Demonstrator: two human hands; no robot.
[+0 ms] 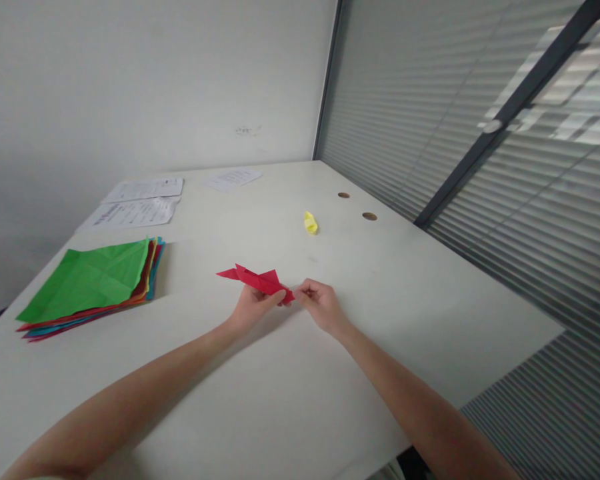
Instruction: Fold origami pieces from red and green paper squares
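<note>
1. The white counter (430, 280) spreads out under and around both hands; its right edge runs beyond the right forearm, beside the slatted blinds (380, 133), so there is open room to either side of the work.
2. Well to the left of the hands lies a stack of coloured paper (90, 280), a creased green sheet on top (its edges are uneven), with a bare strip between it and the left hand.
3. Farther off, ahead and to the left of the hands, are printed sheets (135, 210).
4. The left hand (254, 305) grips from below, thumb laid on top; the right hand (321, 307) has thumb and forefinger drawn together, apparently pinching the tip.
5. Between them is the red folded paper (260, 281), its pointed end jutting leftward past the left hand. The step seems to be shaping the right end; that calls for a steady left grip and a fine, light pinch.
6. Ahead of the right hand, well apart, sits a small yellow folded paper (311, 223).
</note>
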